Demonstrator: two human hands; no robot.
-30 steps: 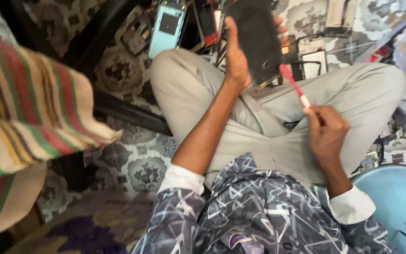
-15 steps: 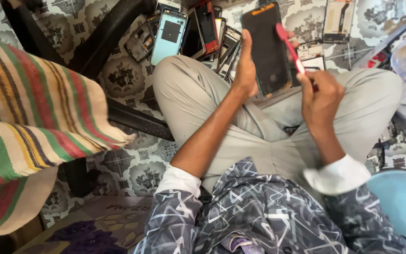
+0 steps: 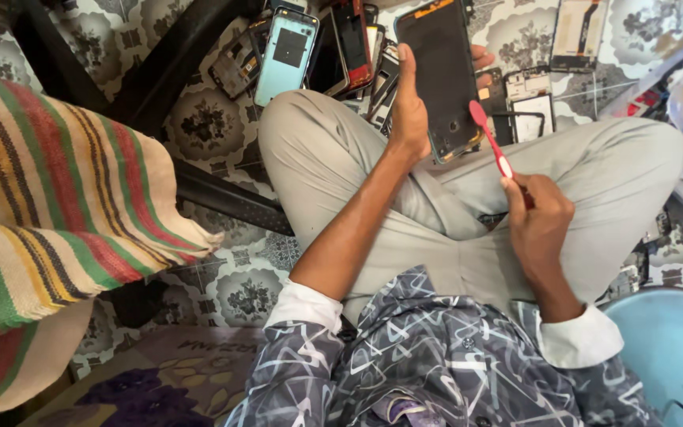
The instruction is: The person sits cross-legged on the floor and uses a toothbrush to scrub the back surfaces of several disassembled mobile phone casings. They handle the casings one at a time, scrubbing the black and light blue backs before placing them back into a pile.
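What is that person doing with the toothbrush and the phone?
A person sits cross-legged on a patterned floor. The left hand holds up a dark phone panel. The right hand holds a pink toothbrush, its head at the panel's lower edge. More phone parts lie on the floor past the knees.

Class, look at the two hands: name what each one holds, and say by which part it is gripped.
Left hand grips the dark phone panel by its lower left edge. Right hand holds the pink toothbrush by its handle end.
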